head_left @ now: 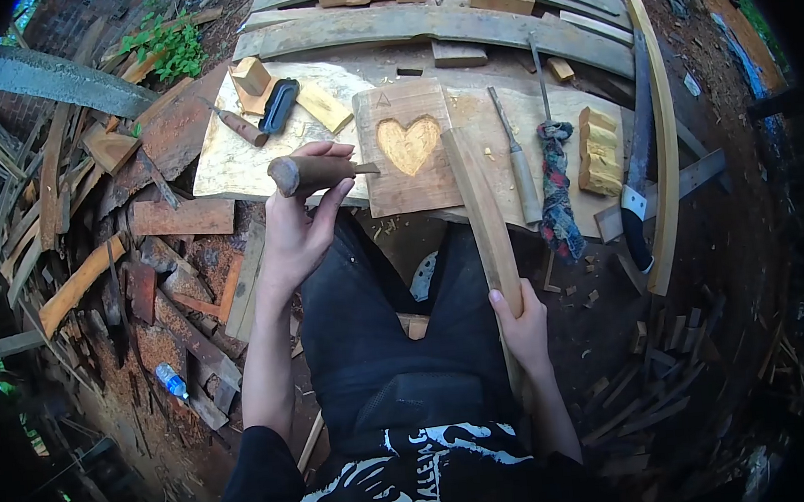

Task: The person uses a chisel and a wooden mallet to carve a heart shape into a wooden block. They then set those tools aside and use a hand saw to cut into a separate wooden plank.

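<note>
My left hand [296,229] is closed around the wooden handle of a chisel [322,171], whose short metal blade points right, over the left edge of a wooden board [398,200]. A heart-shaped recess [410,145] is carved into that board, with pale, rough tool marks inside and a small letter-like mark above it. In my right hand [524,331] is a long squared wooden bar [484,211], gripped low near my thigh. Its upper end overlaps the right edge of the board in this view.
On the bench [225,166] at left lie a wooden-handled tool [241,127], a black case-like object [279,105] and wood blocks. To the right are another chisel [521,176], a cloth-wrapped tool [558,191], a yellowish block [599,152] and a machete [638,157]. Scrap wood covers the ground.
</note>
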Demonstrator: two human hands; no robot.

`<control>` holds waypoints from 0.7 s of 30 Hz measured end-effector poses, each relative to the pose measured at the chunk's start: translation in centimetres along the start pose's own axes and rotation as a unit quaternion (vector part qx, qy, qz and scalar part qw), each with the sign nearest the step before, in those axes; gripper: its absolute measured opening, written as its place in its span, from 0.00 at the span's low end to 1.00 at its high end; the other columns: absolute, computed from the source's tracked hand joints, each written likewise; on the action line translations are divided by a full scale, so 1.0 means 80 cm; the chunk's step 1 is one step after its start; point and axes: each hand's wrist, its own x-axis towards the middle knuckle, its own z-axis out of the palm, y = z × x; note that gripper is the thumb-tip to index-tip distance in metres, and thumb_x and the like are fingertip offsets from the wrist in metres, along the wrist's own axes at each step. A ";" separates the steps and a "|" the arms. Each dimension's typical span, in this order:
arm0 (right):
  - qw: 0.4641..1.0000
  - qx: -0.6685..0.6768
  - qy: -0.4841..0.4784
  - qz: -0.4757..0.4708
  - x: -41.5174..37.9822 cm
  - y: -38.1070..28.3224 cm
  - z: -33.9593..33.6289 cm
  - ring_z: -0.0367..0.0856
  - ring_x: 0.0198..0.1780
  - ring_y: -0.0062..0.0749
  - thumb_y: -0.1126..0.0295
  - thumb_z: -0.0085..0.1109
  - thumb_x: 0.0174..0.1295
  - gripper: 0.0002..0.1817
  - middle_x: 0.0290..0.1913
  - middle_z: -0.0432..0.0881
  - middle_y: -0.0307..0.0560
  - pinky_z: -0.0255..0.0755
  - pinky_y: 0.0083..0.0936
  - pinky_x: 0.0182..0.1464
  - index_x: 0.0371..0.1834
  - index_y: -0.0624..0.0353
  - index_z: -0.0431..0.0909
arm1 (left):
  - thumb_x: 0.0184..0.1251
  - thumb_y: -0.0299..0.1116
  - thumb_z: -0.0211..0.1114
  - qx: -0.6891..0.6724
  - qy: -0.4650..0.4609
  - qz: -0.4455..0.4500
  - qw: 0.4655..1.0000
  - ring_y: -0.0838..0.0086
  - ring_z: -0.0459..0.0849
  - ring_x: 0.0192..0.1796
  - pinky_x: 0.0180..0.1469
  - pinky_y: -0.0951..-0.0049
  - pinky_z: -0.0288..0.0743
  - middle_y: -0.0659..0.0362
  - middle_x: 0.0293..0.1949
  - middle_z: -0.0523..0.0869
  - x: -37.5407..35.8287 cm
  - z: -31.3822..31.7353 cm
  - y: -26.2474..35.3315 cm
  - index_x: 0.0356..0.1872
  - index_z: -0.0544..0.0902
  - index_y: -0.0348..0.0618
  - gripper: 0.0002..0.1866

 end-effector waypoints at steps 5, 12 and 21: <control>1.000 0.005 0.002 -0.001 0.001 0.001 -0.001 0.78 0.30 0.25 0.60 0.66 0.75 0.17 0.26 0.80 0.47 0.73 0.31 0.35 0.45 0.66 0.79 | 0.72 0.19 0.70 -0.009 0.025 -0.015 1.000 0.69 0.90 0.58 0.62 0.68 0.83 0.52 0.57 0.90 -0.007 0.005 0.007 0.63 0.78 0.35 0.20; 0.999 0.007 -0.031 0.015 0.007 -0.005 -0.010 0.92 0.36 0.46 0.57 0.69 0.71 0.20 0.32 0.87 0.58 0.79 0.37 0.39 0.49 0.65 0.80 | 0.71 0.20 0.71 0.031 0.009 -0.004 0.999 0.70 0.89 0.58 0.61 0.67 0.84 0.53 0.57 0.90 -0.011 0.011 0.010 0.63 0.78 0.35 0.21; 0.995 0.021 -0.057 -0.082 0.037 -0.076 -0.037 0.93 0.41 0.42 0.59 0.70 0.71 0.20 0.37 0.89 0.58 0.80 0.33 0.44 0.53 0.65 0.78 | 0.71 0.18 0.71 0.041 0.019 -0.007 0.999 0.71 0.90 0.56 0.59 0.68 0.85 0.52 0.56 0.90 -0.013 0.018 0.016 0.62 0.79 0.34 0.20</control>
